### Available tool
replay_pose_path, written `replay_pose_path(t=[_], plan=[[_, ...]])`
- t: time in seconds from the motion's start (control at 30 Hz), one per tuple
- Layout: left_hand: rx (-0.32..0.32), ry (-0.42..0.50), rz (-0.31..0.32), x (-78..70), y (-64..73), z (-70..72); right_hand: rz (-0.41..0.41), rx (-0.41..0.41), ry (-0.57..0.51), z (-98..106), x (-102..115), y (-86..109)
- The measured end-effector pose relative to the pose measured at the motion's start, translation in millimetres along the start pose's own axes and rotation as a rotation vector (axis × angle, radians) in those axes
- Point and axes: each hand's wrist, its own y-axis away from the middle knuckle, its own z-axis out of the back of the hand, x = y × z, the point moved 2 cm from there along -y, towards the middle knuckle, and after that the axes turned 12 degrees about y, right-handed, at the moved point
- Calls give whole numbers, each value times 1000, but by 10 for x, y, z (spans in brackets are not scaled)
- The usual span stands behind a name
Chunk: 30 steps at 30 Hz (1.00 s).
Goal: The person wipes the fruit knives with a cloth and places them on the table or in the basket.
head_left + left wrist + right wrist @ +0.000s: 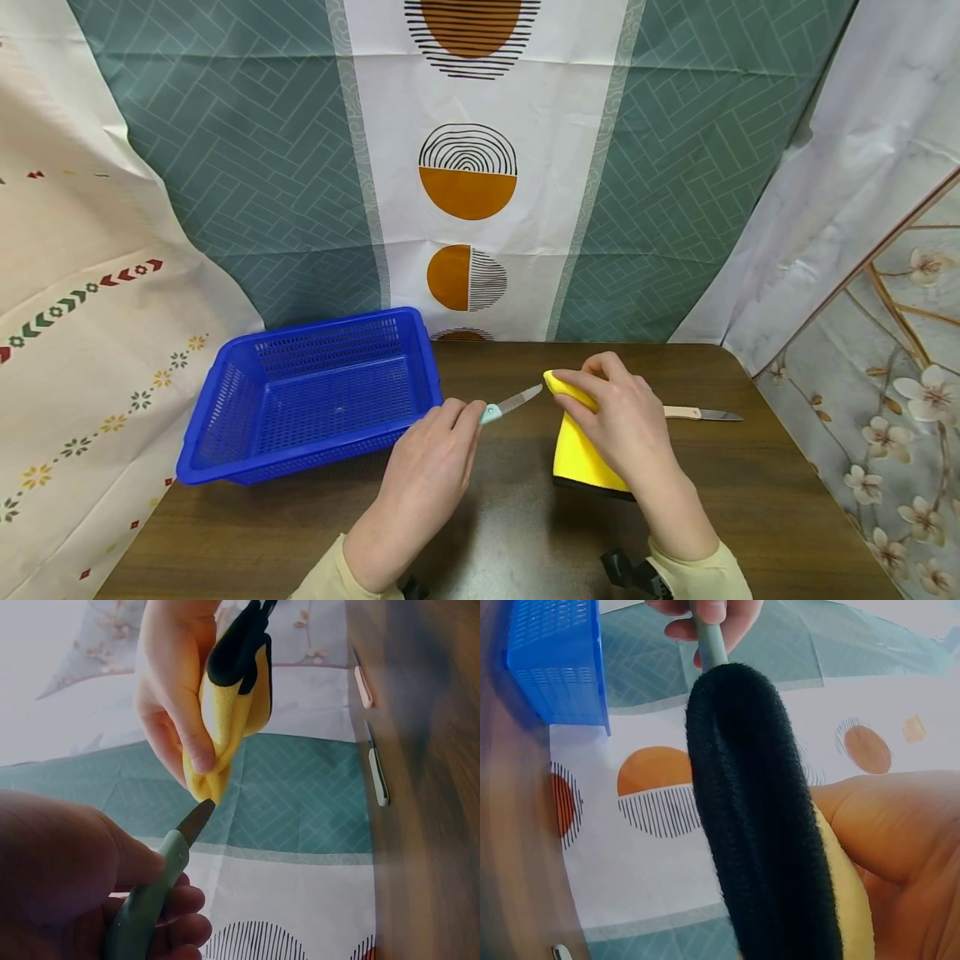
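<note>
My left hand [432, 462] grips a small knife [517, 401] by its mint-green handle, the blade pointing right. A folded yellow cloth [583, 454] with black edging hangs from my right hand [626, 417], pinched between thumb and fingers. The knife's tip is right by the pinched fold of the cloth; whether they touch I cannot tell. In the left wrist view the blade [196, 822] stands just below that fold. The cloth's black side [757, 810] fills the middle of the right wrist view and hides the blade there.
A blue plastic basket [225, 450] stands at the table's left. On the brown table [517, 517], right of my right hand, lies a knife with a pale pink handle [682, 412]. The left wrist view also shows a green-handled knife [377, 776] near it. Patterned cloth hangs behind.
</note>
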Motion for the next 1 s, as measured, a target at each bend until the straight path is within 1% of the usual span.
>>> replay_pose_path(t=[0.2, 0.5, 0.63, 0.87, 1.0], plan=[[5, -4, 18, 14, -5, -7, 0, -14, -2, 31, 10, 3], [-6, 10, 42, 37, -14, 3, -13, -30, -17, 79, 11, 1], [1, 5, 61, 47, -17, 8, -13, -36, -29, 86, 9, -1], [12, -33, 86, 58, -23, 6, 11, -63, -32, 88, 8, 0], [11, -17, 93, 59, -22, 2, 29, -84, -39, 86, 24, 3]])
